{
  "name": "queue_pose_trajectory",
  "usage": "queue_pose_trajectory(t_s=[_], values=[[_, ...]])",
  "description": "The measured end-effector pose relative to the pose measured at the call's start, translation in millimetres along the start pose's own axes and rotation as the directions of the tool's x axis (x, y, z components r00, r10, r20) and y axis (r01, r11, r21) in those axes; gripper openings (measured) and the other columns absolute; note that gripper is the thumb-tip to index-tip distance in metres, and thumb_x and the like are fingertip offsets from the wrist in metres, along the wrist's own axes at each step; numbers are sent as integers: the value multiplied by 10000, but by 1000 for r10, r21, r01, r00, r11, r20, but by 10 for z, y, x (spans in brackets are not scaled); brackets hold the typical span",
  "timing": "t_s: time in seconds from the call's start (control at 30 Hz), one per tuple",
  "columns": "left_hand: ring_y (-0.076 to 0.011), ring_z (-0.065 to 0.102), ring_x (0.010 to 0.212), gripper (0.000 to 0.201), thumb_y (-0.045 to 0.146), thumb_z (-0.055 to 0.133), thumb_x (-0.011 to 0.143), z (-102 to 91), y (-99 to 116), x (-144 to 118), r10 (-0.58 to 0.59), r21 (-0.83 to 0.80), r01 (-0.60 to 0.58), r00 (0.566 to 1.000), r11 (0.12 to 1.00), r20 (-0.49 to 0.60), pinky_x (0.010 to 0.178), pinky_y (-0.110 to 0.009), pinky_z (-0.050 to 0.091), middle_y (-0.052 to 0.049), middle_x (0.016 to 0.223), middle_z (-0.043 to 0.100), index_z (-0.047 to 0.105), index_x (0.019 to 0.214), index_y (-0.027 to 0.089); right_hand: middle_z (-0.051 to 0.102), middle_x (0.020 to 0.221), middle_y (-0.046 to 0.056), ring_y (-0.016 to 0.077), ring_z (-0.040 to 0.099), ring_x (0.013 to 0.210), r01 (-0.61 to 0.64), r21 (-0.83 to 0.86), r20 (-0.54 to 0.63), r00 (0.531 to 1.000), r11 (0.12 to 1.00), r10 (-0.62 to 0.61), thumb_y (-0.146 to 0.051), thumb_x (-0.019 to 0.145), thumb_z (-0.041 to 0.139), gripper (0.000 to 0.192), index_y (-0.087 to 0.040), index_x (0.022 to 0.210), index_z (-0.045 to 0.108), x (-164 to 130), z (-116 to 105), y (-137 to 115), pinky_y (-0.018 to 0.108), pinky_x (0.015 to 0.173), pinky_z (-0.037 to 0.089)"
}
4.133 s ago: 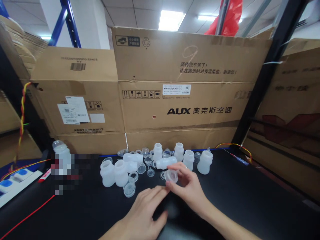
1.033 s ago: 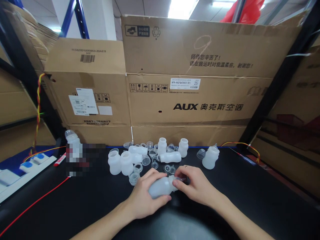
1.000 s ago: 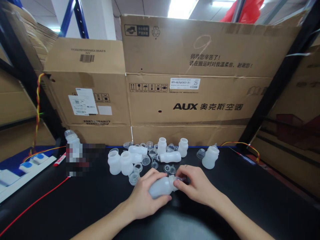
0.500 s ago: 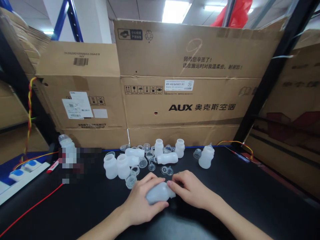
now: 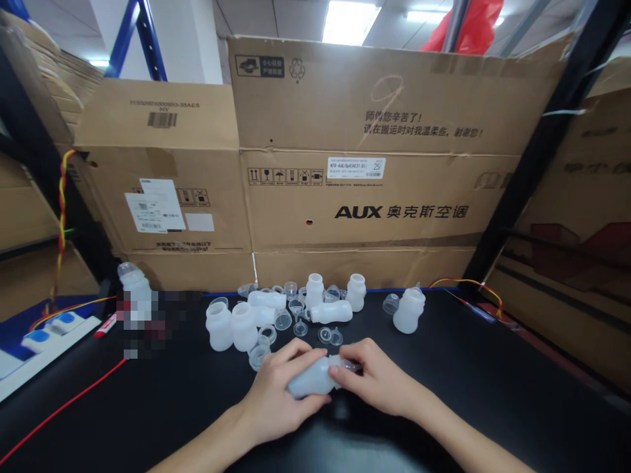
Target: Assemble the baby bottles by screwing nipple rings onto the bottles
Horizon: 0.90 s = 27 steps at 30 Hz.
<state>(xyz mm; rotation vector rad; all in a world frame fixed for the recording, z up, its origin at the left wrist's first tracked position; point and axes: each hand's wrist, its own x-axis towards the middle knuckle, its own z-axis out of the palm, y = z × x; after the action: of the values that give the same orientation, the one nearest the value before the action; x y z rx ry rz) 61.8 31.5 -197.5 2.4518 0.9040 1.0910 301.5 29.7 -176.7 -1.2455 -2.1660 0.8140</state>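
- A big brown cardboard wall [image 5: 424,171] stands at the back. It has "AUX" on it in black letters.
- In front of it is the black desk [image 5: 483,387].
- A long white power strip [image 5: 24,374] lies on the left, with blue and white plugs in it.
- The left hand [image 5: 273,391] is wrapped around a baby bottle. The right hand [image 5: 379,378] pinches the bottle at its neck end.
- That cloudy white baby bottle [image 5: 309,380] is tipped on its side between the two hands, near the front middle of the desk. A small see-through tip [image 5: 351,364] pokes out at its neck end, by the right fingers.
- Two bottles with no tops [image 5: 244,328] stand side by side, past the left hand. Two thinner-looking ones [image 5: 355,293] stand farther back, and more bottles [image 5: 331,311] lie down among the clear parts.
- One bottle with a teat [image 5: 409,312] stands alone on the right, with a clear cap [image 5: 391,303] just beside it.
- A red and white marker [image 5: 105,326] lies near the power strip.
- Little clear rings [image 5: 259,356] and teats [image 5: 300,328] are spread around the middle bottles.
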Motion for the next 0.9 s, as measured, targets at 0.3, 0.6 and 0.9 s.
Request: queue_pose_trajectory(t_s=[0.3, 0.6, 0.9], values=[[-218, 692, 865, 456, 147, 754, 864, -5, 54, 19, 372, 402, -285, 915, 870, -157, 715, -328, 573, -71, 1089, 746, 678, 1309, 208, 389, 464, -60, 43, 254, 379, -466, 579, 262, 884, 669, 388, -707, 916, 548, 624, -165, 608, 520, 57, 60, -36, 192, 388, 173], [-229, 709, 876, 394, 185, 747, 860, -24, 114, 31, 452, 458, -331, 873, 825, -183, 746, -330, 593, -88, 1064, 760, 700, 1251, 185, 473, 498, -4, 77, 416, 407, -583, 565, 508, 803, 584, 311, -749, 986, 205, 792, -137, 663, 591, 63, -18, -38, 166, 413, 302], [-216, 765, 890, 453, 354, 796, 855, 32, 34, 15, 124, 225, -78, 972, 971, -198, 737, -310, 661, -93, 1121, 731, 693, 1272, 211, 646, 1362, 176, 372, 464, 1410, -319, -625, -527, 846, 712, -84, -220, 1013, 449, 350, -121, 1255, 680, 206, -492, 419, 559, 1219, 264]])
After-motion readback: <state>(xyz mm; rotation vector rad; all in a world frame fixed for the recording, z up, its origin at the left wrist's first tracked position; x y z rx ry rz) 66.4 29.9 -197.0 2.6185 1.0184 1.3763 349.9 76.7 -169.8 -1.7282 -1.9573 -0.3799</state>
